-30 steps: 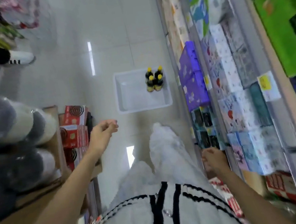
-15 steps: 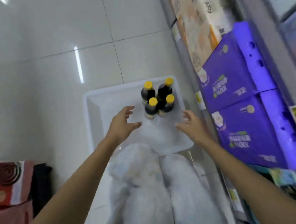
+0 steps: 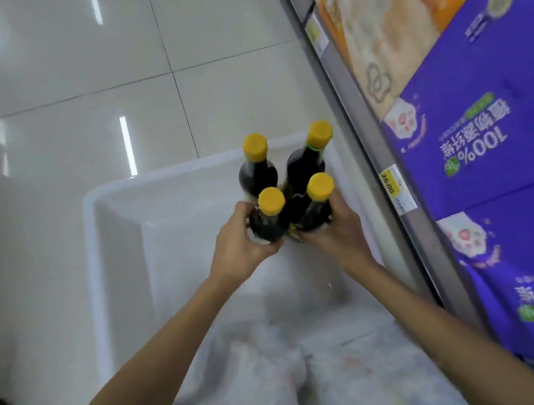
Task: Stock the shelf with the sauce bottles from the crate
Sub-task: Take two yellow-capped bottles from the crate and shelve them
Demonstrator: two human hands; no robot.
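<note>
A white plastic crate [image 3: 119, 245] sits on the floor beside the shelf. Several dark sauce bottles with yellow caps stand upright in its far right corner. My left hand [image 3: 236, 247] wraps around the near left bottle [image 3: 269, 217]. My right hand [image 3: 339, 229] wraps around the near right bottle [image 3: 316, 203]. Two more bottles, one at the far left [image 3: 256, 165] and one at the far right [image 3: 307, 158], stand just behind, untouched. The lower parts of the gripped bottles are hidden by my fingers.
The shelf edge [image 3: 363, 139] with a yellow price tag [image 3: 391, 185] runs along the right. Purple boxes [image 3: 495, 119] and an orange-and-white pack [image 3: 378, 8] fill it. Glossy tiled floor [image 3: 69, 93] lies left of the crate. My pale-trousered knees [image 3: 285, 383] are at the bottom.
I have bent closer to the crate. Both hands went from open near the bottles to closed around the two nearest bottles.
</note>
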